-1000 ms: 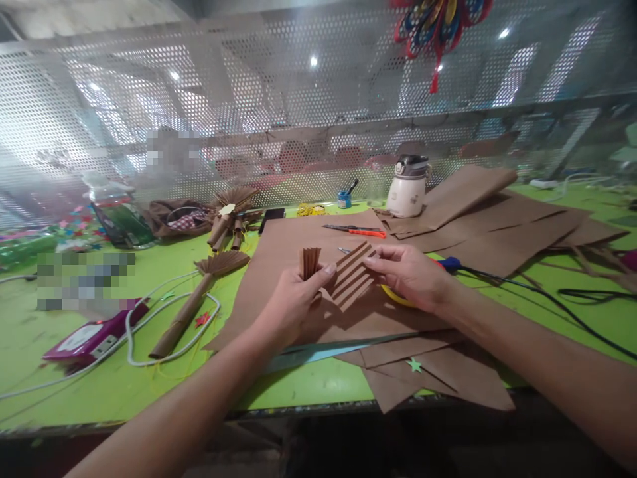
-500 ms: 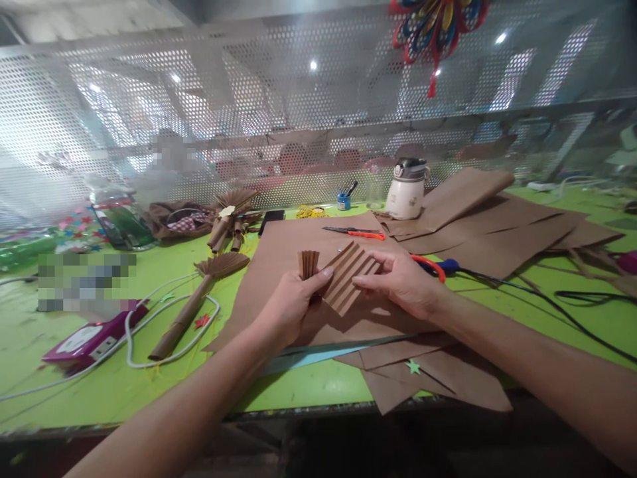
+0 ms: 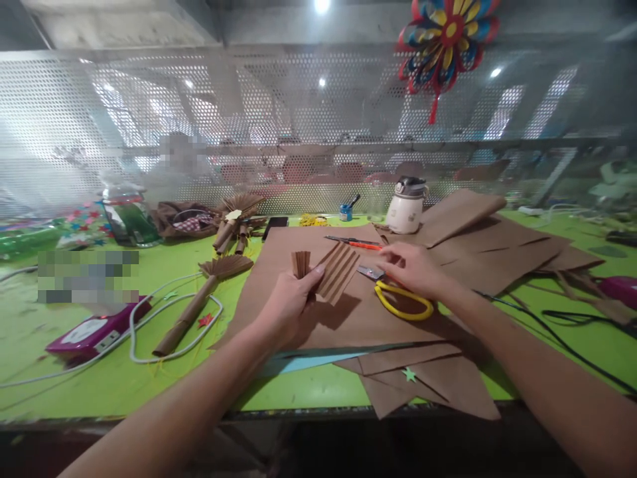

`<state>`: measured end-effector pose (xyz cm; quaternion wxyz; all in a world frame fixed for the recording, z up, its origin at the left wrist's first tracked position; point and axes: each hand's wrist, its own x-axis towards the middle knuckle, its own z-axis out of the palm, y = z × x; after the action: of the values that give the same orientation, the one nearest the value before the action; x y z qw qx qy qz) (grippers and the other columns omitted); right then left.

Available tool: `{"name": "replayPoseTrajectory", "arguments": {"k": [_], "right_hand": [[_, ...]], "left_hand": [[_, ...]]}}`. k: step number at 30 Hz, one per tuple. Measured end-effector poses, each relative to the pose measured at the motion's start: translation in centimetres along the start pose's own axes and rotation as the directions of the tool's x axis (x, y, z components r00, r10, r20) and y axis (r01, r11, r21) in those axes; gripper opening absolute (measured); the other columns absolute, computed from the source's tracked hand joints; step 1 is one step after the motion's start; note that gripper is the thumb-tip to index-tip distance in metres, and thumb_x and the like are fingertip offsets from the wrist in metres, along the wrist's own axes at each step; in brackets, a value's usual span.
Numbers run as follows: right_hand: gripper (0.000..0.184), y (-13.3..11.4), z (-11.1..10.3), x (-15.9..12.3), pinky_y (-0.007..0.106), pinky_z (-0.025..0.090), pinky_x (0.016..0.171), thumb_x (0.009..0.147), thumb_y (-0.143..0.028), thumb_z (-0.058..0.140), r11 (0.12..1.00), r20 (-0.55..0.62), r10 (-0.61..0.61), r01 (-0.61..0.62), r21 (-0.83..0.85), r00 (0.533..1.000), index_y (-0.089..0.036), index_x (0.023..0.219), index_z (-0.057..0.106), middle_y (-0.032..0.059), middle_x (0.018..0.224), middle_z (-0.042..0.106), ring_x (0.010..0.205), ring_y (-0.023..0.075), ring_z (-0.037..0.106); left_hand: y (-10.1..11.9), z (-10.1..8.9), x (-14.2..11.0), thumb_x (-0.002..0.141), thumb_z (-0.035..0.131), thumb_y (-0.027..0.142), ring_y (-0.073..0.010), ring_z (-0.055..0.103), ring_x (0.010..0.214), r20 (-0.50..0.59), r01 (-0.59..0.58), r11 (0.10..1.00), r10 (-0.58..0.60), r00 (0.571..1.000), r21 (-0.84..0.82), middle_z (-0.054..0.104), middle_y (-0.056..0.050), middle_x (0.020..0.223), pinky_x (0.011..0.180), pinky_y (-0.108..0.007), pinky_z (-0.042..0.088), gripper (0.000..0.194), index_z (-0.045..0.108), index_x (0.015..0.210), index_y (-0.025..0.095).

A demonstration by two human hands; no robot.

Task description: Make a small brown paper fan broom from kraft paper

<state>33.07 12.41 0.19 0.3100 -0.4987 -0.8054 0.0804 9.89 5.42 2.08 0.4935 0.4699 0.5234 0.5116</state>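
Right hand [image 3: 411, 271] has come off the pleated paper [image 3: 339, 275] since the earlier frame; yellow-handled scissors [image 3: 379, 291] now show beside it. Its fingers are loosely bent, part open, nothing seen in the grip; whether they touch the scissors or the orange-handled tool [image 3: 365, 245] beyond, cannot tell.

Left hand [image 3: 287, 302] is closed, thumb pressed on the paper, above the middle of the big brown sheet [image 3: 279, 252]. Bunched folds [image 3: 300, 264] stand up left of the thumb; a flatter ridged part spreads right.

Handling, my judgement: pinch firm enough that pleats don't spring, lightly enough not to crush ridges. Line up edges before pressing creases; support the loose right end, which could fan out or skew.

Writing: none legible. Labels on green bottle [image 3: 132, 219] and purple power strip [image 3: 107, 332] unreadable.
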Motion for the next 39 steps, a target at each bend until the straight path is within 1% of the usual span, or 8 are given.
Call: {"name": "replayPoseTrajectory", "arguments": {"k": [6,12,15,19,28,33,36,39], "right_hand": [[0.028,0.9,-0.4,-0.2,0.038,0.041,0.079,0.073,-0.037,0.061,0.957,0.143,-0.065,0.102,-0.272,0.988,-0.016,0.09,0.07,0.0124,0.091,0.064,0.09,0.0276,0.056],[0.035,-1.6,0.8,-0.7,0.028,0.043,0.065,0.085,-0.045,0.048,0.993,0.131,0.02,-0.035,0.111,0.991,-0.017,0.081,0.068,0.0054,0.075,0.066,0.069,0.0176,0.058],[0.04,-2.7,1.5,-1.3,0.027,0.045,0.062,0.083,-0.052,0.051,0.878,0.26,0.001,-0.125,0.461,0.966,-0.016,0.079,0.066,0.0038,0.072,0.065,0.065,0.015,0.057],[0.037,-4.0,2.1,-1.9,0.026,0.045,0.062,0.081,-0.051,0.057,0.696,0.317,-0.018,-0.215,0.685,0.948,-0.014,0.077,0.063,0.003,0.072,0.063,0.064,0.0123,0.055],[0.029,-4.2,2.1,-2.0,0.026,0.043,0.061,0.074,-0.041,0.068,0.416,0.325,0.06,-0.32,0.851,0.944,-0.013,0.076,0.065,0.0025,0.069,0.06,0.063,0.0119,0.053],[0.026,-4.1,1.7,-1.8,0.026,0.045,0.063,0.075,-0.039,0.068,0.269,0.366,0.028,-0.36,0.893,0.93,-0.016,0.087,0.066,0.0022,0.073,0.063,0.064,0.0124,0.056],[0.025,-4.1,1.3,-1.7,0.027,0.045,0.066,0.076,-0.04,0.067,0.301,0.371,0.02,-0.36,0.883,0.928,-0.017,0.087,0.066,0.0014,0.075,0.064,0.065,0.0123,0.056],[0.025,-3.9,0.8,-1.8,0.026,0.043,0.065,0.079,-0.041,0.063,0.507,0.343,0.006,-0.299,0.809,0.939,-0.017,0.086,0.068,0.0007,0.078,0.064,0.067,0.0124,0.055]], "left_hand": [[0.6,-0.2,-0.4,0.076,0.059,0.03,-0.0053,0.032,0.037,-0.063,0.008,1.0,-0.007,0.998,0.024,0.04,0.006,0.042,0.037,-0.02,0.019,0.024,0.048,0.06,0.015],[-0.5,-0.1,0.1,0.07,0.065,0.038,-0.0041,0.03,0.039,0.005,-0.026,0.996,0.027,1.0,-0.079,0.041,0.007,0.049,0.039,-0.019,0.021,0.026,0.053,0.068,0.014],[-0.9,0.0,0.2,0.069,0.066,0.038,-0.0043,0.033,0.041,0.028,-0.032,0.996,0.034,0.999,-0.088,0.046,0.005,0.053,0.04,-0.018,0.024,0.027,0.056,0.071,0.014],[-1.2,0.2,0.3,0.068,0.067,0.039,-0.0048,0.034,0.042,0.058,-0.025,0.998,0.028,0.998,-0.058,0.049,0.004,0.054,0.041,-0.019,0.025,0.028,0.058,0.07,0.013],[-1.4,0.4,0.1,0.073,0.064,0.045,-0.0081,0.044,0.046,0.225,0.033,0.999,-0.034,0.974,0.009,0.064,-0.004,0.066,0.044,-0.02,0.026,0.037,0.066,0.087,0.011],[-0.9,0.5,-0.5,0.071,0.066,0.046,-0.0076,0.044,0.049,0.251,0.043,0.997,-0.056,0.966,0.059,0.061,-0.003,0.062,0.045,-0.019,0.024,0.034,0.064,0.073,0.012],[-0.5,0.4,-0.6,0.074,0.061,0.053,-0.0079,0.049,0.055,0.231,0.055,0.998,-0.054,0.972,0.0,0.061,-0.003,0.067,0.047,-0.018,0.028,0.041,0.066,0.076,0.012],[-0.2,0.1,-0.4,0.074,0.061,0.054,-0.0061,0.047,0.055,0.183,0.042,0.998,-0.032,0.983,-0.047,0.06,-0.003,0.07,0.047,-0.017,0.028,0.043,0.067,0.08,0.012]]}}
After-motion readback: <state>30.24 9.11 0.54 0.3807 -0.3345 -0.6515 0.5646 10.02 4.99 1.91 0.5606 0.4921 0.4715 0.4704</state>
